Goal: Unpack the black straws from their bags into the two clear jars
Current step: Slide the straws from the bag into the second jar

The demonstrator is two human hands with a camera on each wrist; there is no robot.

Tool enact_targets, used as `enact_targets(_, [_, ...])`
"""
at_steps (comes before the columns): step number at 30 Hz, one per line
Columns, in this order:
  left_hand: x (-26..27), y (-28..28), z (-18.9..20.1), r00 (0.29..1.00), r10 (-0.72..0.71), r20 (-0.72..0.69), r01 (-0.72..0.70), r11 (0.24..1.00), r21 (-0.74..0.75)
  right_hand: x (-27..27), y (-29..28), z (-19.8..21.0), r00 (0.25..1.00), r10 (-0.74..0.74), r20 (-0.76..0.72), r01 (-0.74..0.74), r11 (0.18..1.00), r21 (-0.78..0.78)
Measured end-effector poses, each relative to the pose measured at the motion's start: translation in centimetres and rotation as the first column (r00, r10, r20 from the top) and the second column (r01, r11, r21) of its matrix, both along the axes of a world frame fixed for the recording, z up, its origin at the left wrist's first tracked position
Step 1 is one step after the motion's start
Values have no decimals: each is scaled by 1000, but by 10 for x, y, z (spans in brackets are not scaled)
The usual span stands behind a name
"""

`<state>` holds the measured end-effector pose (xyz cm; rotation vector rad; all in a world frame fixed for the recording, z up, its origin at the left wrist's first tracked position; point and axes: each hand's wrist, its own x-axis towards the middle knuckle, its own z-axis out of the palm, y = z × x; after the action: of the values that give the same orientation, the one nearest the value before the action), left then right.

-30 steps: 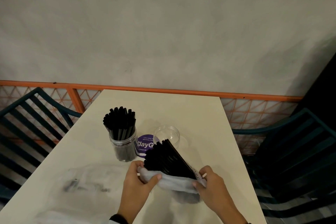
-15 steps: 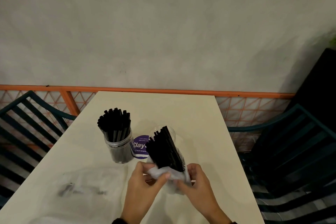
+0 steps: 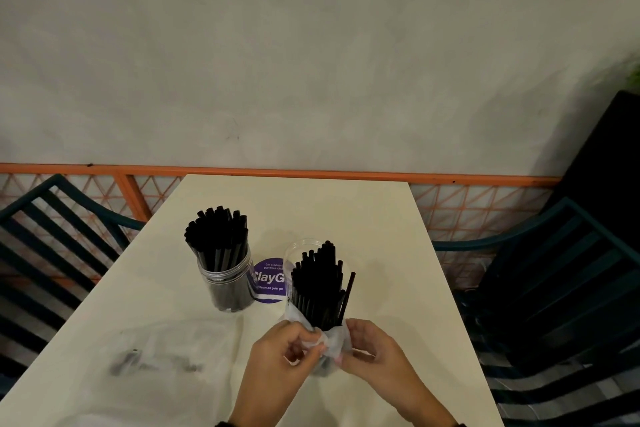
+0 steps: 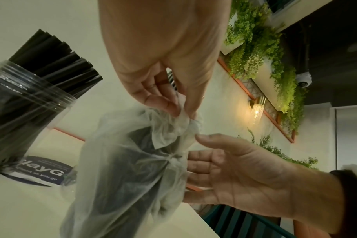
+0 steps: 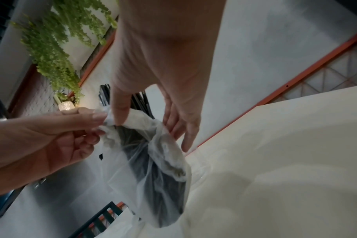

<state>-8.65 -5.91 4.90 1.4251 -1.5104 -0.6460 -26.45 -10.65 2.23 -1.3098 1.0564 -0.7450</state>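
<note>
**Straws upright in the bag, one jar full**

Your left hand (image 3: 277, 350) pinches the bag (image 3: 329, 340) rim; your right hand (image 3: 374, 354) pinches it by thumb, other fingers loose. Straws (image 3: 320, 288) stand in the bag, in front of the empty jar (image 3: 294, 250). The full jar (image 3: 227, 284) stands left on the table (image 3: 311, 208).

Two jars (image 3: 225, 282) (image 3: 298, 250), two plastic bags (image 3: 327, 340) (image 3: 152, 354), two chairs (image 3: 52, 236) (image 3: 561, 281), one purple sticker (image 3: 268, 282), one bench (image 3: 311, 204), two hands (image 3: 277, 354) (image 3: 374, 354).

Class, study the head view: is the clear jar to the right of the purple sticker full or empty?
Empty. The right jar shows only clear walls; the straws before it are in the bag, pinched by both hands.
</note>
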Motion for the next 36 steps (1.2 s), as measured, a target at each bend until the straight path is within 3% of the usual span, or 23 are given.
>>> enact_targets(3, [-2,-1,-2,999,-5,53,7,1000,-30,-2,1,3,998,67,-6,-67,998,11])
enact_targets(6, [-5,-1,-2,996,-31,82,35,998,-47,0,2,1,1000,6,-25,-8,998,-56])
enact_targets(13, [-5,0,-8,983,-145,116,138,988,65,-8,-1,-1,997,64,-34,-66,995,-73])
enact_targets(16, [-7,1,-7,973,-204,107,193,975,109,-10,-8,-4,997,6,-77,-13,996,-91])
enact_targets(19, [-8,3,-7,908,-325,263,302,945,124,-10,-10,-9,990,-47,-136,30,991,-127])
enact_targets(21, [-9,2,5,908,-232,349,244,970,8,-10,-8,-10,985,-60,-160,36,988,-151])
enact_targets(22, [-10,1,13,919,-106,380,177,972,-156,-10,-7,-10,984,-60,-167,32,986,-164])
enact_targets(24, [-15,-3,31,912,131,390,65,890,-451,-11,-6,-10,982,-51,-181,15,981,-191])
enact_targets(25, [-17,-7,42,908,180,380,35,869,-493,-10,-6,-10,979,-39,-198,-4,978,-209])
enact_targets(27, [-20,-19,56,887,190,420,13,901,-435,-9,-6,-11,967,-4,-256,-66,963,-262])
enact_targets(29, [-23,-33,55,847,116,519,20,968,-249,-6,-7,-13,950,33,-309,-129,947,-295])
enact_targets(32, [-24,-45,46,676,2,737,34,999,-34,-1,-7,-21,922,63,-382,-182,941,-284])
enact_targets(34, [-22,-48,45,667,-27,744,74,997,-31,-1,-7,-27,922,56,-383,-165,952,-257])
enact_targets(36, [-21,-51,48,701,-46,712,138,988,-72,-2,-10,-29,924,64,-377,-154,964,-215])
